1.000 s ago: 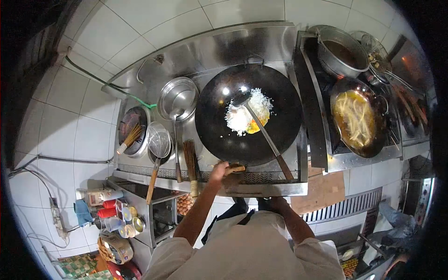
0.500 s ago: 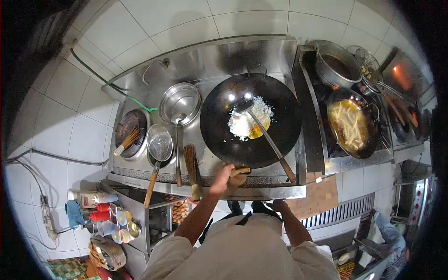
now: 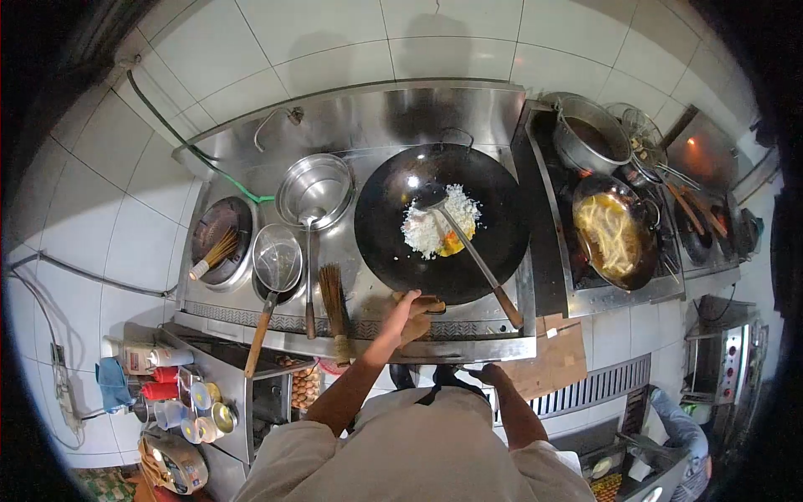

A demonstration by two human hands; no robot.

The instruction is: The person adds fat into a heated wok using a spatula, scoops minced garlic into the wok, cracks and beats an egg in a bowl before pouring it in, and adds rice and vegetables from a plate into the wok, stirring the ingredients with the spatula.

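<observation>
A large black wok (image 3: 385, 243) holds white rice (image 3: 427, 233) with yellow egg, and a long-handled ladle (image 3: 481, 263) rests in it with its wooden handle on the near right rim. My left hand (image 3: 404, 313) is closed round the wok's near handle (image 3: 431, 304), which looks wrapped in brown cloth or wood. Below the stove's front edge, my right hand (image 3: 491, 375) hangs near my waist, away from the ladle; its fingers are too dark and small to make out.
A steel bowl (image 3: 314, 191), a strainer (image 3: 277, 258), a second ladle (image 3: 310, 276) and a bamboo brush (image 3: 335, 301) lie left of the wok. On the right, a pan of frying strips (image 3: 615, 238) stands before a deep pot (image 3: 590, 134). Condiment containers (image 3: 201, 397) stand lower left.
The view has shifted, so the stove appears lower and farther left. My left hand keeps its grip on the wok handle. The rice and ladle look nearly the same.
</observation>
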